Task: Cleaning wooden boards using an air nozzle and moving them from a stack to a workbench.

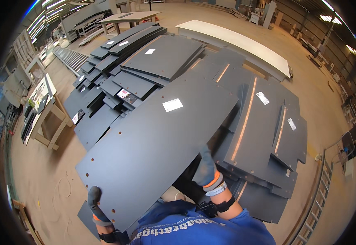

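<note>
A large dark grey panel with a white label and a row of drilled holes lies tilted in front of my body, its near end close to my shirt. My left hand, in a grey glove with an orange cuff, is closed over the panel's near left edge. On the opposite long edge, my right hand grips the panel, slightly blurred, some of its fingers hidden. Beneath and beyond are stacks of similar grey panels, among them a labelled panel at the back and a panel with a bare wood-coloured strip at the right.
A long white-topped table stands behind the stacks. To the left are a wooden workbench with dark pieces on it and a roller conveyor. A ladder lies on the floor at the right.
</note>
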Demonstrator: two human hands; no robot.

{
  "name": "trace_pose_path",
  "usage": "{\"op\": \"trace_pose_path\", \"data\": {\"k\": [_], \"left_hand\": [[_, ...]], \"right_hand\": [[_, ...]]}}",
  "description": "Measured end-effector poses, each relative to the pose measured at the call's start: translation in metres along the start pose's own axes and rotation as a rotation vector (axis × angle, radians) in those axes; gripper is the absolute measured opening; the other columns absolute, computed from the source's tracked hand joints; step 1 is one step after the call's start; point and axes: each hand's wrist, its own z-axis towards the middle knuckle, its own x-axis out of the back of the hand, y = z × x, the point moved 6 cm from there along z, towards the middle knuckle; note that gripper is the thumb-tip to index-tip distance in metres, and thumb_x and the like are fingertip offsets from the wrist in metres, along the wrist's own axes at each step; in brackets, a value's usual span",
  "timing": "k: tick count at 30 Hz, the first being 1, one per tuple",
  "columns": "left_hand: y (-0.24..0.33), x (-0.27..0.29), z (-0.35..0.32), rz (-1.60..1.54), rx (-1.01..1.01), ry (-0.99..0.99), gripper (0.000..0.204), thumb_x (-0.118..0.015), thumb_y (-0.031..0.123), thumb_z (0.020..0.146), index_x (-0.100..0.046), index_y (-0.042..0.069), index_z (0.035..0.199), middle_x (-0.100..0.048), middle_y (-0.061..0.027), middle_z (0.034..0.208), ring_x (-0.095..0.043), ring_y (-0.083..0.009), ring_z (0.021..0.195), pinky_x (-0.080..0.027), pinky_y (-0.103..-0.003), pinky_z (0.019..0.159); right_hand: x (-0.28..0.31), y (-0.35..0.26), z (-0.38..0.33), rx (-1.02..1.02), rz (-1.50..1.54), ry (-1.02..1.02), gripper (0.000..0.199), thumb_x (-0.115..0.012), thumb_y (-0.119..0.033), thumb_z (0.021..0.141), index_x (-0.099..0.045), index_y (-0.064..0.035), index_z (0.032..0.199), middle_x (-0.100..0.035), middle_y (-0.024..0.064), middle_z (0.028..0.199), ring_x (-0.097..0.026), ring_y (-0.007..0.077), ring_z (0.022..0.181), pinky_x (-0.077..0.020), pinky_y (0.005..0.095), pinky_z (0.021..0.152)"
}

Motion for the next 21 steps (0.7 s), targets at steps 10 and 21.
{"op": "trace_pose_path", "data": {"k": [10, 21], "left_hand": [[0.031, 0.063, -0.005, 0.024, -0.190, -0.123, 0.046, -0.044, 0.032, 0.091, -0.047, 0.002, 0.126, -0.054, -0.0098, 0.123, -0.052, -0.0191, 0.113, -0.043, -0.036, 0.095], [0.127, 0.132, -0.021, 0.078, -0.593, -0.021, 0.048, -0.047, 0.030, 0.090, -0.045, 0.004, 0.130, -0.052, -0.0102, 0.128, -0.050, -0.0203, 0.115, -0.042, -0.038, 0.097]], "right_hand": [[-0.028, 0.003, 0.008, 0.519, -1.100, -0.199, 0.029, -0.058, -0.006, 0.084, -0.060, -0.0010, 0.113, -0.064, 0.0148, 0.109, -0.062, 0.0288, 0.102, -0.0477, 0.0335, 0.089], [-0.198, 0.052, 0.034, 0.087, -0.321, -0.423, 0.031, -0.058, -0.017, 0.091, -0.056, 0.0005, 0.117, -0.060, 0.0066, 0.113, -0.058, 0.0134, 0.101, -0.0434, 0.0275, 0.087]]}}
